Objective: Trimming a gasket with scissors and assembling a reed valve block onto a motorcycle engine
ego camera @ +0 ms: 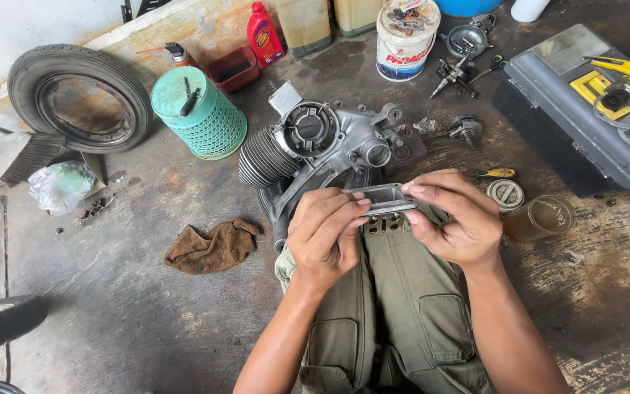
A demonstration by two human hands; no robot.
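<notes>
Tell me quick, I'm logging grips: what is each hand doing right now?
Left hand: closed on the small grey metal part.
Right hand: closed on the same part's other end.

Stained concrete floor (125, 321), pale wall (30, 25), flat daylight

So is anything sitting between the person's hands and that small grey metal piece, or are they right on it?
Nothing visible is in the way. The left hand and the right hand both grip the small grey metal bracket directly, one at each end, held above the lap in front of the silver engine casing on the floor.
</notes>
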